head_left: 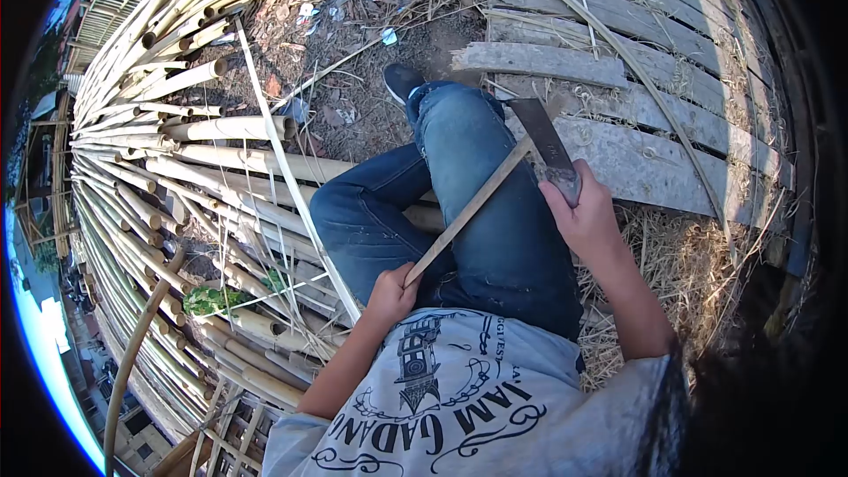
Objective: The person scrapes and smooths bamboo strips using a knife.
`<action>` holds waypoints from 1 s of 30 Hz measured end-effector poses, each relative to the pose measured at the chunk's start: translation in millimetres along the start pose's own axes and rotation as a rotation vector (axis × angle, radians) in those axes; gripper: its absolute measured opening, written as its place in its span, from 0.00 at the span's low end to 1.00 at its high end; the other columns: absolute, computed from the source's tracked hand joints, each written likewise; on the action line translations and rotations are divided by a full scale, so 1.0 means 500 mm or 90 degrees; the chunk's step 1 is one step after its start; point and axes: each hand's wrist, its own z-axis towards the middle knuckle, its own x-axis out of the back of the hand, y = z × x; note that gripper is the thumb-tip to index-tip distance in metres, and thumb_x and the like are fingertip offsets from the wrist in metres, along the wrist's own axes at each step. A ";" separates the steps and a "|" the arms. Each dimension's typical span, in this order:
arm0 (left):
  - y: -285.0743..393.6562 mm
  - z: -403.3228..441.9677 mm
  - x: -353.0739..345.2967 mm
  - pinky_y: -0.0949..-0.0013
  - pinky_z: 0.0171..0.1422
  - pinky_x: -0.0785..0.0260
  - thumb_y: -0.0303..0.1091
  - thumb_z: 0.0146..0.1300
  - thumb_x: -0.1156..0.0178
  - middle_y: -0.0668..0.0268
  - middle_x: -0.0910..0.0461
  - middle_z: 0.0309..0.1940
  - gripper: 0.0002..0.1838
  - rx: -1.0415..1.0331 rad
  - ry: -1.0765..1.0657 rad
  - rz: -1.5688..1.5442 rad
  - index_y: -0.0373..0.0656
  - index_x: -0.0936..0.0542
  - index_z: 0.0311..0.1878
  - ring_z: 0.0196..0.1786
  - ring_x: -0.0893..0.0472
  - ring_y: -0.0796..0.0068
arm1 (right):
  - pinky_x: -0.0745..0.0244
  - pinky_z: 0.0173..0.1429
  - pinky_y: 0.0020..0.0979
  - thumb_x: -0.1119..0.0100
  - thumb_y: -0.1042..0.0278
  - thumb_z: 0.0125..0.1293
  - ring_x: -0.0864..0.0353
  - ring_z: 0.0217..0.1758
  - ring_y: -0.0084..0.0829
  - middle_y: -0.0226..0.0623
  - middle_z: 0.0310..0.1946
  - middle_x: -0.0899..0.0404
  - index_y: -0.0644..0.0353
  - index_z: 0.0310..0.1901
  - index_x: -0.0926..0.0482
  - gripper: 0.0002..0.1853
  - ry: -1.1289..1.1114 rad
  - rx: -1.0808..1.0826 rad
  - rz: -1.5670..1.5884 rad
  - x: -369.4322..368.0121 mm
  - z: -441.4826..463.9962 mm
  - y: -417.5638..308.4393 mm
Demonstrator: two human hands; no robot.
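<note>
My left hand [391, 293] is closed around the lower end of a bamboo strip [468, 214], near my lap. The strip slants up to the right across my thigh. In my right hand [586, 212] is the handle of a cleaver-like knife with a broad, dark, square-ended blade [542, 132]. The blade lies at the upper end of the strip, seemingly against it; whether it has cut in cannot be made out. My legs in jeans [468, 137] are bent beneath the strip and knife.
Many bamboo poles [231, 129] are piled on the left, with a long pale strip [283, 155] leaning across them. Weathered wooden planks [654, 155] lie on the right, crossed by a thin long strip [632, 53]. Straw-like shavings [676, 256] cover the ground at my right side.
</note>
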 end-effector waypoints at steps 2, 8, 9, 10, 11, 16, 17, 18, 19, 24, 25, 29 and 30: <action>-0.011 -0.002 -0.004 0.59 0.27 0.38 0.27 0.65 0.48 0.51 0.31 0.17 0.08 -0.025 0.007 0.012 0.34 0.27 0.30 0.19 0.29 0.53 | 0.27 0.31 0.42 0.35 0.58 0.63 0.19 0.28 0.55 0.58 0.22 0.22 0.71 0.42 0.26 0.20 -0.023 0.016 -0.036 0.025 0.006 -0.003; 0.000 -0.001 -0.004 0.58 0.27 0.38 0.27 0.64 0.48 0.50 0.30 0.18 0.07 -0.026 0.020 0.006 0.34 0.27 0.30 0.20 0.27 0.50 | 0.24 0.33 0.41 0.33 0.62 0.61 0.16 0.31 0.53 0.57 0.24 0.21 0.71 0.41 0.26 0.19 -0.016 -0.041 0.005 0.003 0.003 0.005; -0.001 -0.005 -0.003 0.58 0.27 0.38 0.27 0.64 0.47 0.49 0.30 0.18 0.07 -0.029 0.027 0.006 0.34 0.27 0.30 0.20 0.27 0.49 | 0.24 0.33 0.38 0.33 0.64 0.60 0.15 0.31 0.51 0.55 0.25 0.20 0.71 0.40 0.25 0.17 -0.010 -0.042 -0.013 0.002 -0.002 0.002; -0.003 -0.007 -0.001 0.58 0.27 0.38 0.27 0.64 0.47 0.49 0.30 0.18 0.07 -0.023 0.032 0.003 0.34 0.27 0.30 0.20 0.27 0.49 | 0.24 0.33 0.38 0.33 0.64 0.60 0.15 0.31 0.51 0.55 0.25 0.20 0.71 0.40 0.25 0.17 -0.018 -0.039 -0.014 0.010 0.005 -0.001; -0.005 -0.007 0.000 0.54 0.29 0.35 0.28 0.62 0.46 0.48 0.28 0.20 0.06 -0.008 0.020 0.018 0.35 0.26 0.31 0.24 0.25 0.45 | 0.24 0.33 0.37 0.33 0.65 0.60 0.15 0.32 0.51 0.56 0.25 0.20 0.71 0.40 0.25 0.17 -0.046 -0.039 -0.030 0.028 0.017 -0.006; -0.005 -0.004 -0.001 0.50 0.33 0.32 0.29 0.59 0.44 0.46 0.25 0.22 0.05 0.012 0.000 0.013 0.37 0.25 0.32 0.29 0.23 0.42 | 0.24 0.33 0.35 0.38 0.70 0.58 0.15 0.29 0.47 0.52 0.22 0.20 0.72 0.39 0.26 0.13 -0.014 -0.073 0.013 0.009 0.013 -0.010; -0.003 -0.006 0.002 0.50 0.33 0.32 0.29 0.59 0.44 0.46 0.25 0.22 0.05 0.017 -0.002 0.017 0.37 0.25 0.32 0.29 0.23 0.41 | 0.25 0.32 0.33 0.40 0.73 0.55 0.15 0.27 0.41 0.49 0.20 0.22 0.71 0.38 0.25 0.12 -0.060 -0.074 -0.055 0.005 0.000 0.013; -0.003 -0.005 0.005 0.50 0.33 0.32 0.29 0.59 0.44 0.46 0.25 0.22 0.05 0.022 -0.002 0.024 0.37 0.25 0.32 0.29 0.23 0.41 | 0.25 0.32 0.33 0.40 0.73 0.55 0.15 0.27 0.41 0.49 0.20 0.22 0.71 0.38 0.25 0.12 -0.066 -0.069 -0.060 0.013 0.002 0.004; -0.006 -0.005 0.005 0.49 0.33 0.32 0.30 0.59 0.44 0.46 0.25 0.22 0.05 0.004 0.001 0.023 0.38 0.25 0.32 0.29 0.23 0.41 | 0.26 0.32 0.33 0.40 0.74 0.54 0.15 0.26 0.40 0.49 0.20 0.22 0.71 0.38 0.25 0.12 -0.099 -0.081 -0.093 0.020 0.004 -0.011; -0.014 -0.006 0.002 0.49 0.34 0.32 0.31 0.58 0.44 0.46 0.25 0.22 0.06 0.005 0.004 0.022 0.38 0.24 0.32 0.29 0.23 0.41 | 0.27 0.30 0.37 0.41 0.74 0.53 0.17 0.24 0.44 0.49 0.19 0.24 0.67 0.34 0.26 0.08 -0.044 -0.084 -0.089 0.002 0.005 0.003; -0.011 -0.005 0.005 0.49 0.34 0.32 0.31 0.58 0.44 0.47 0.25 0.22 0.06 0.010 0.002 0.027 0.38 0.24 0.32 0.29 0.23 0.42 | 0.28 0.30 0.36 0.42 0.75 0.53 0.21 0.20 0.42 0.47 0.17 0.26 0.66 0.33 0.27 0.07 -0.091 -0.053 -0.141 0.001 -0.005 -0.002; -0.011 -0.003 0.006 0.49 0.36 0.30 0.31 0.57 0.43 0.47 0.23 0.23 0.06 -0.015 0.010 0.037 0.39 0.23 0.33 0.30 0.22 0.42 | 0.29 0.32 0.30 0.42 0.77 0.53 0.23 0.22 0.26 0.39 0.18 0.25 0.67 0.34 0.27 0.07 -0.014 -0.082 -0.082 0.012 0.014 -0.005; -0.012 -0.006 0.003 0.49 0.36 0.30 0.31 0.57 0.43 0.47 0.23 0.23 0.06 -0.009 0.017 0.023 0.39 0.23 0.33 0.30 0.22 0.42 | 0.29 0.32 0.30 0.42 0.77 0.53 0.23 0.22 0.26 0.39 0.18 0.25 0.67 0.34 0.27 0.07 -0.027 -0.075 -0.092 0.005 0.015 0.003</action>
